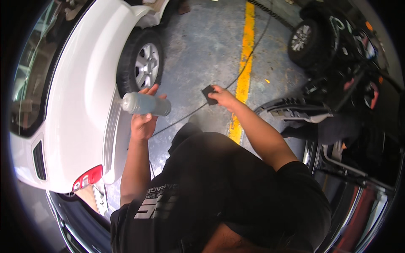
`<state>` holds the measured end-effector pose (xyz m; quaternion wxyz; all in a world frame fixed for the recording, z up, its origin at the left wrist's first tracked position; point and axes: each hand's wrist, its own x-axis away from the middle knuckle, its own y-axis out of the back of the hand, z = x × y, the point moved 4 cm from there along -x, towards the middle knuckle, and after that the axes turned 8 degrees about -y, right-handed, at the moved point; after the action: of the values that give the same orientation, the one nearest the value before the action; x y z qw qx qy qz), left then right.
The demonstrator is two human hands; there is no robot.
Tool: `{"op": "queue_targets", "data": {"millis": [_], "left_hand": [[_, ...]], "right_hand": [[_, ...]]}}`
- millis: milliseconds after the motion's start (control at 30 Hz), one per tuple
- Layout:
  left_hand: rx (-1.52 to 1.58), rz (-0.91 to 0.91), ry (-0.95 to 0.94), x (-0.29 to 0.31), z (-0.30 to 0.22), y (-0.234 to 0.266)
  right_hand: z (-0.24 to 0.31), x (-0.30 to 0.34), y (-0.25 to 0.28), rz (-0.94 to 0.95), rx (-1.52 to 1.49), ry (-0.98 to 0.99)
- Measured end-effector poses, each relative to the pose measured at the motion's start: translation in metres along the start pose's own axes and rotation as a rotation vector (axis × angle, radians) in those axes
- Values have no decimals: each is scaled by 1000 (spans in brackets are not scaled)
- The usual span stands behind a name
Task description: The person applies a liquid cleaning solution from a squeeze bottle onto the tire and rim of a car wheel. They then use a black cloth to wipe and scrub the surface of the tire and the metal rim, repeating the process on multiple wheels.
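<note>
My left hand [144, 123] is wrapped round a plastic bottle [148, 103] with pale bluish-grey contents, tilted nearly level in front of me. The bottle's whitish end points left, toward the white car [88, 80]. To the right, my right hand [222, 97] pinches a small dark square pad [208, 95] between thumb and fingers. The pad is apart from the bottle, over the floor. Neither the bottle nor the pad touches the car.
The white car's rear wheel [146, 65] and red tail light [89, 177] are at left. A dark cable [180, 117] crosses the grey floor and a yellow line [243, 80]. At right stands a dark, partly dismantled vehicle [333, 46], with a dark-clothed person [344, 126] beside it.
</note>
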<state>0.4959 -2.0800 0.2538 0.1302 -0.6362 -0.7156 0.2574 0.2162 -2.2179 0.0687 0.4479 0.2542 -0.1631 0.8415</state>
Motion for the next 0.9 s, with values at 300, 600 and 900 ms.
{"op": "queue_targets", "data": {"millis": [300,600,900], "left_hand": [[-205,359,-36,-227,55,28],[-516,845,160,-422,154,-50],[-397,826,434,-552,253,-133]], "right_hand": [[206,-74,18,60,-252,-1],[271,-142,123,-266,-434,75],[317,-173,299,-215,-658,175]]}}
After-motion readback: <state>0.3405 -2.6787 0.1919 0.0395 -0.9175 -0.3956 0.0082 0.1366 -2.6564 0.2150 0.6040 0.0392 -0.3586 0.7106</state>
